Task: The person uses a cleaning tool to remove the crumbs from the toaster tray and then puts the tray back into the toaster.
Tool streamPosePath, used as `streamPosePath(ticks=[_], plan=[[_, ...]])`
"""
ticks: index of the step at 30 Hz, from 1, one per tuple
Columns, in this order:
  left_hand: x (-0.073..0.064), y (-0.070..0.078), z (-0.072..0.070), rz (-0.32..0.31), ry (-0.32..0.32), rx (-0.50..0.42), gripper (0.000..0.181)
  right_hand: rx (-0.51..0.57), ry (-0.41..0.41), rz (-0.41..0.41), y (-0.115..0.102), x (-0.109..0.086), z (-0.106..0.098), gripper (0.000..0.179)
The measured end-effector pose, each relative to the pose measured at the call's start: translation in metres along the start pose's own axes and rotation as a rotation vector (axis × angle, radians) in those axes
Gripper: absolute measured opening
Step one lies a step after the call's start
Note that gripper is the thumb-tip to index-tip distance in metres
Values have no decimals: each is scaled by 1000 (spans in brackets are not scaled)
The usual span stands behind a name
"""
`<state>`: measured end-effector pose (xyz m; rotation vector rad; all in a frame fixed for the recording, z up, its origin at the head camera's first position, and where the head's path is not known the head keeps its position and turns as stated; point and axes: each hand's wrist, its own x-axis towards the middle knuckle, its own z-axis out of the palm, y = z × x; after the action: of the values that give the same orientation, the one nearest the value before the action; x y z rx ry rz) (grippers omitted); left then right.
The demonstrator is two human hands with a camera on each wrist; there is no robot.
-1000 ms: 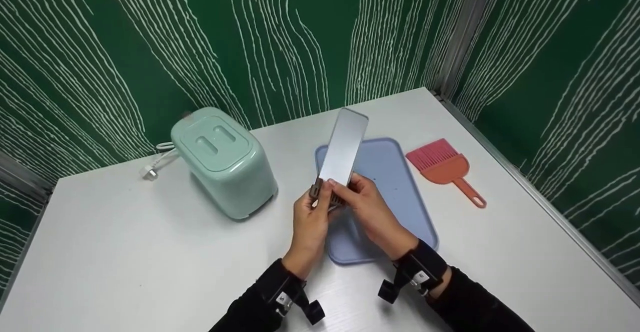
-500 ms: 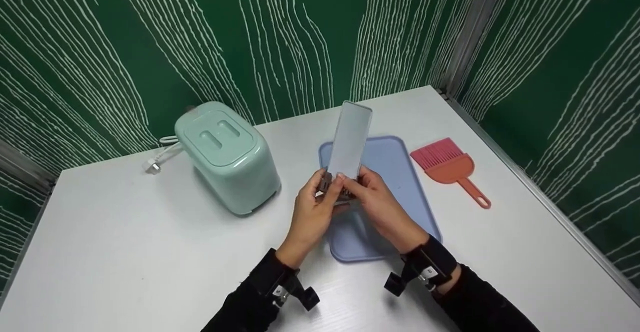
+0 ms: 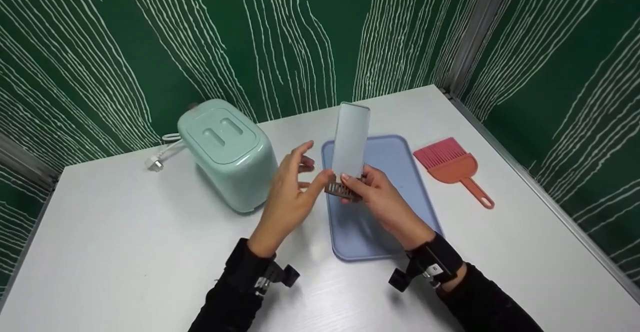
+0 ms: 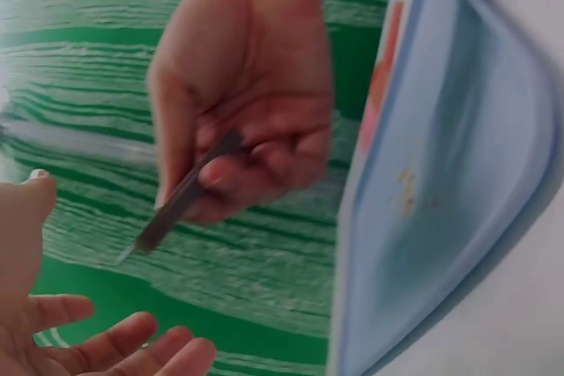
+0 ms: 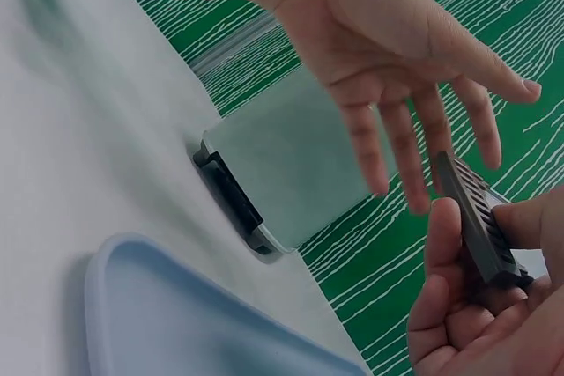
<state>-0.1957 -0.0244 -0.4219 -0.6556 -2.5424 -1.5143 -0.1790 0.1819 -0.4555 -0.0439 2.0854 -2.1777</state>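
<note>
In the head view, my right hand (image 3: 385, 197) pinches the slotted brown end of a long, narrow metal crumb tray (image 3: 351, 139), thumb on top. Its pale flat length tilts up and away over a blue serving tray (image 3: 395, 172). My left hand (image 3: 287, 197) is off the crumb tray, fingers spread, with the thumb tip close by the slotted end. The right wrist view shows the dark slotted end (image 5: 476, 217) between the right thumb and fingers. Small tan crumbs (image 4: 407, 191) lie on the blue tray in the left wrist view.
A mint-green toaster (image 3: 235, 167) with a lid stands left of the hands, its white cord and plug (image 3: 154, 163) behind it. To the right of the blue tray lies a pink brush (image 3: 440, 152) with an orange dustpan (image 3: 455, 169). Green walls border the white table.
Both hands held the crumb tray before; the left hand has let go, moved left and spread its fingers. The right hand keeps its grip, and the crumb tray stands slightly more upright.
</note>
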Motion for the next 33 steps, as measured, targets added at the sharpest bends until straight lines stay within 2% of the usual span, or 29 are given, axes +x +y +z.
streamPosePath(ticks=[6,14,21,26,29,33], plan=[[1,3,-22,100,131,178,64,-48,-39,16,3,0,-1,31],[3,1,-44,133,265,338,64,-76,-107,46,5,-2,2,25],[5,-6,-66,96,276,396,69,-136,-166,57,9,-3,4,24],[6,-16,-80,74,285,500,76,-182,-213,61,11,-4,7,25],[6,-21,-87,28,271,550,80,-211,-236,72,13,-5,9,17],[5,-28,-98,-23,222,551,85,-246,-264,89,16,-6,12,18]])
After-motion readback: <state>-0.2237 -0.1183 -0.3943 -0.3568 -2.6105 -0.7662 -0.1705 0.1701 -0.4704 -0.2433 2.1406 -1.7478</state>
